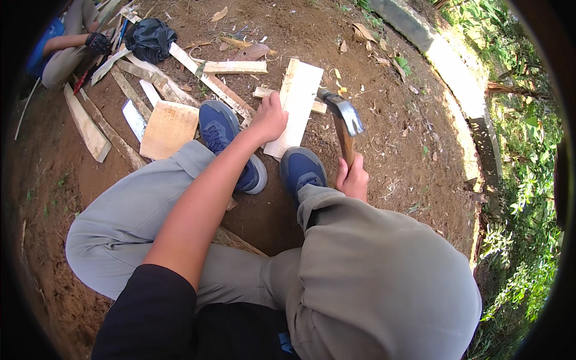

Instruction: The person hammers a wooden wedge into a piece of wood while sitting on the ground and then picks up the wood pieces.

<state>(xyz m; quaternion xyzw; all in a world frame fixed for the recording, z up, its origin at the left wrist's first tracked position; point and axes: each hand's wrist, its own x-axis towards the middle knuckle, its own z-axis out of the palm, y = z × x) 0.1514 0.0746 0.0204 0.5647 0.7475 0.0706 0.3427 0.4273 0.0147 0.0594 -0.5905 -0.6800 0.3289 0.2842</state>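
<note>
A pale, flat wooden board (298, 102) lies across a narrow wood strip (318, 107), its near end by my right shoe. My left hand (270, 120) is closed against the board's left edge; its fingertips are hidden, so what it pinches cannot be made out. In my right hand (354, 180) is a claw hammer (346, 129), gripped by its wooden handle. The metal head is raised just right of the board, claw toward the right.
My blue shoes (217, 126) flank the board's near end. Left of them lie a squarish wood piece (170, 129), several long strips (87, 126) and a black plastic bag (150, 41). A gloved person (54, 51) sits at the far left. A concrete edge (447, 60) runs along the right, beside plants.
</note>
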